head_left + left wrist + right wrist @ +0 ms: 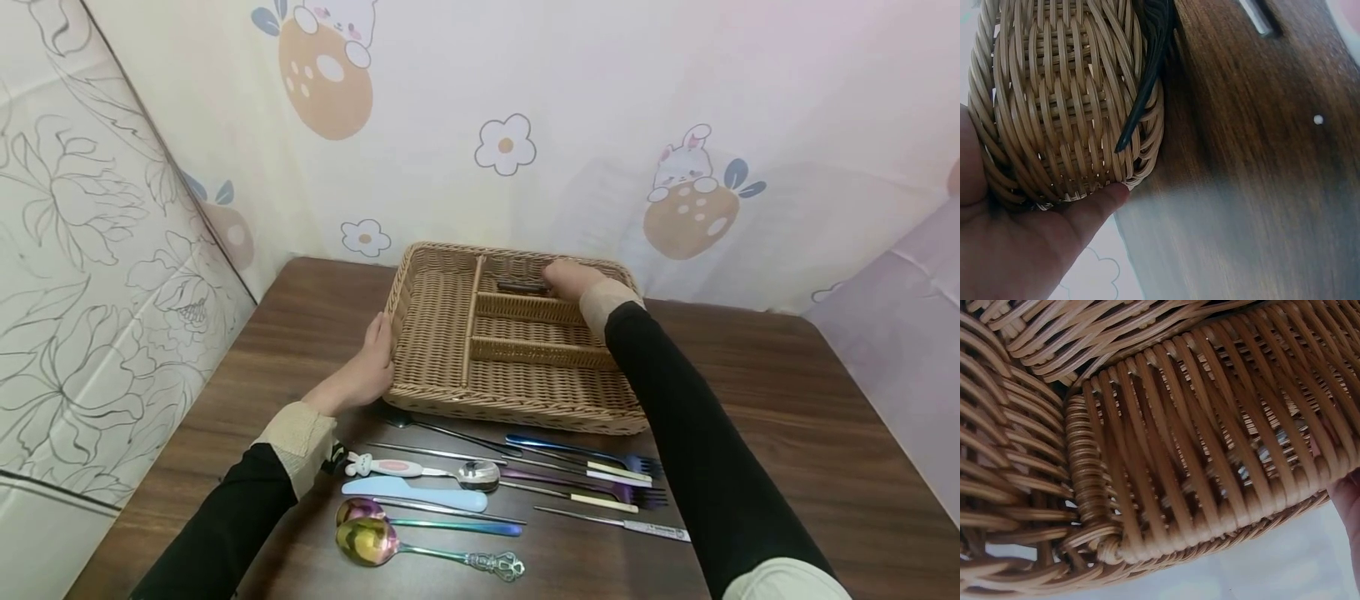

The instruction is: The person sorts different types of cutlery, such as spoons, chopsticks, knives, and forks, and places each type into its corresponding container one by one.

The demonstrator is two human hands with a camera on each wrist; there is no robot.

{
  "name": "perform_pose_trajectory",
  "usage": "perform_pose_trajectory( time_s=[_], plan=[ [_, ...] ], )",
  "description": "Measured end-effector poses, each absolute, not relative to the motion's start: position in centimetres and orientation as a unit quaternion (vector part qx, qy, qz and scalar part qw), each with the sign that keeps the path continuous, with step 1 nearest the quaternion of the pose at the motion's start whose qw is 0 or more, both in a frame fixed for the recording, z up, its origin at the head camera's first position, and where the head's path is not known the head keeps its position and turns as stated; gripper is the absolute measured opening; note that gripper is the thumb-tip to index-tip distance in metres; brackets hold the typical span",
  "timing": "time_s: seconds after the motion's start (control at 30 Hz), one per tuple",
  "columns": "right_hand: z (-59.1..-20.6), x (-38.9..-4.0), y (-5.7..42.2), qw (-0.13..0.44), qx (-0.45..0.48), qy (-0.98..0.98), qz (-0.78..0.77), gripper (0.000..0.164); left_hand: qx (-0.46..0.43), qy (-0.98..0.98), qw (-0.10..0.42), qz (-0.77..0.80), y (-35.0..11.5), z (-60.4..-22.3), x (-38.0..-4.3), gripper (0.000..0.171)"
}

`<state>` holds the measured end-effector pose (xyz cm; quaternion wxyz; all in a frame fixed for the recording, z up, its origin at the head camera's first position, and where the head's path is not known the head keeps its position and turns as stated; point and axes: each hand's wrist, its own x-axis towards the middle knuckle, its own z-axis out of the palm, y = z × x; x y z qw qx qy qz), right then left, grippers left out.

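While the left side of the wicker basket (431, 333) is held by the left hand (363, 372), the right hand (572, 278) is placed inside the back right compartment, beside a dark utensil (521, 287) — whether this is pinched by the fingers cannot be told. The basket is set towards the back of the brown surface (780, 400) and is divided into one long compartment at the left and three at the right. Before it, loose cutlery is spread — a rabbit-handled spoon (477, 476), a light blue knife (416, 492), two iridescent spoons (367, 542) and several forks (637, 464).
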<state>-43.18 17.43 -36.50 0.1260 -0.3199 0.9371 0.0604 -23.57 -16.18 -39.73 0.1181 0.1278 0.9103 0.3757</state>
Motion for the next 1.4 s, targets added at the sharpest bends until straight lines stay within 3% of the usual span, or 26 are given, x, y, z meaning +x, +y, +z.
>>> perform_pose_trajectory(
  time_s=[0.43,0.77,1.03,1.4],
  plan=[
    [-36.5,-42.9,17.6,0.171,-0.293,0.941,-0.01,0.045,0.13,0.909,0.113,0.381,-16.1,-40.0,-23.6,0.071],
    [-36.7,-43.0,17.3,0.141,-0.35,0.926,0.021,0.045,0.126,0.906,0.115,0.387,-16.1,-40.1,-23.3,0.072],
    [-37.0,-43.6,17.5,0.135,-0.354,0.925,0.016,0.047,0.133,0.912,0.1,0.374,-16.1,-39.8,-23.3,0.071],
    [-36.4,-43.6,18.5,0.145,-0.35,0.925,-0.019,0.045,0.122,0.912,0.119,0.374,-16.0,-39.6,-23.3,0.071]
  ],
)
